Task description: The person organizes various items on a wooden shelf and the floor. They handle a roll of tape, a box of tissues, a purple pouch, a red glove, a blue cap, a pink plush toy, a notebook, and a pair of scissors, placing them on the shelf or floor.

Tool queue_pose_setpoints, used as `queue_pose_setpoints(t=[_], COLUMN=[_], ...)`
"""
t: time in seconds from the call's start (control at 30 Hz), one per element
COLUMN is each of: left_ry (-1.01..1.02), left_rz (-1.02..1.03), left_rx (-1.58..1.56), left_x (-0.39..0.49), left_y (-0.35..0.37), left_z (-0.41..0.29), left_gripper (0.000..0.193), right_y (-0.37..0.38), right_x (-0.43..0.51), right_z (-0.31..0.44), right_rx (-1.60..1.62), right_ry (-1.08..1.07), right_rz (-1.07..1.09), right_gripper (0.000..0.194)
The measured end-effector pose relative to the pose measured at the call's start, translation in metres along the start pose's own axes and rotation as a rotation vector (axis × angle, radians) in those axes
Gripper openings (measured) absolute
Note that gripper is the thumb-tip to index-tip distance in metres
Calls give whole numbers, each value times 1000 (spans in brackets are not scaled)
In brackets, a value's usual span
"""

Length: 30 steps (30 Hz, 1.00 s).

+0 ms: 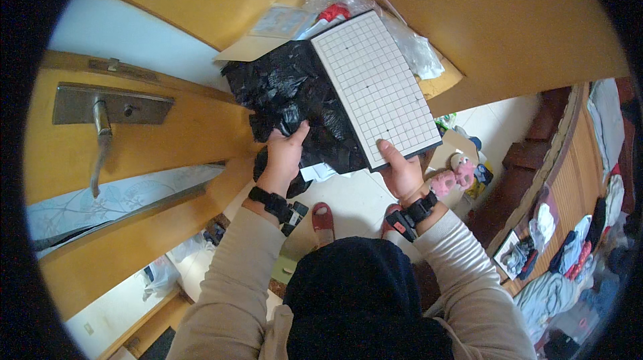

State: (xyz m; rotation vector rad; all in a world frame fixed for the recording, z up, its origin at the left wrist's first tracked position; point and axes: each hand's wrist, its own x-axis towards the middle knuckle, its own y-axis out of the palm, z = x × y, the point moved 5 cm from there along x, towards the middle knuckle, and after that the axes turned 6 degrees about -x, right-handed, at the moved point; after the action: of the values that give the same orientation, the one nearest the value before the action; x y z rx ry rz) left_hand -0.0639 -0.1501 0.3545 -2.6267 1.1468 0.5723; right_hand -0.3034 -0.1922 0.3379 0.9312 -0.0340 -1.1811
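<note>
My right hand (403, 171) grips the near end of a white gridded board, likely a Go or gomoku board (369, 78), with the thumb on its face and the fingers underneath. The board has a dark edge and is tilted away from me. To its left, my left hand (285, 151) clutches a crumpled black plastic bag (296, 83), thumb uppermost. The bag lies against the board's left side. A white paper piece (319, 171) shows below the bag's near edge. Black wrist straps with small devices sit on both wrists.
Beyond the board, a wooden surface (447, 78) holds clear plastic wrap (417, 48) and a red item (333, 12). A wooden door with a metal handle (103, 124) stands left. Pink plush slippers (452, 179) lie right, near a wooden bed or bench (557, 169) with clothes (547, 294).
</note>
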Motion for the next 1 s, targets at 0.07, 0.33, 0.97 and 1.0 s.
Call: queue_pose_setpoints(t=[0.07, 0.33, 0.97, 1.0], left_ry=[20, 154, -259, -270], left_rz=[71, 137, 474, 426], left_rx=[-100, 64, 669, 788], left_x=[-3, -6, -39, -43], left_y=[2, -8, 4, 3], left_z=[11, 49, 352, 363], left_gripper=[29, 26, 63, 64], right_y=[-8, -45, -207, -217], right_x=[-5, -37, -138, -143], right_z=[2, -40, -175, -181], right_rx=[-198, -293, 23, 48], right_ry=[-113, -73, 238, 213], right_rz=[20, -79, -695, -711], right_gripper=[40, 44, 56, 54])
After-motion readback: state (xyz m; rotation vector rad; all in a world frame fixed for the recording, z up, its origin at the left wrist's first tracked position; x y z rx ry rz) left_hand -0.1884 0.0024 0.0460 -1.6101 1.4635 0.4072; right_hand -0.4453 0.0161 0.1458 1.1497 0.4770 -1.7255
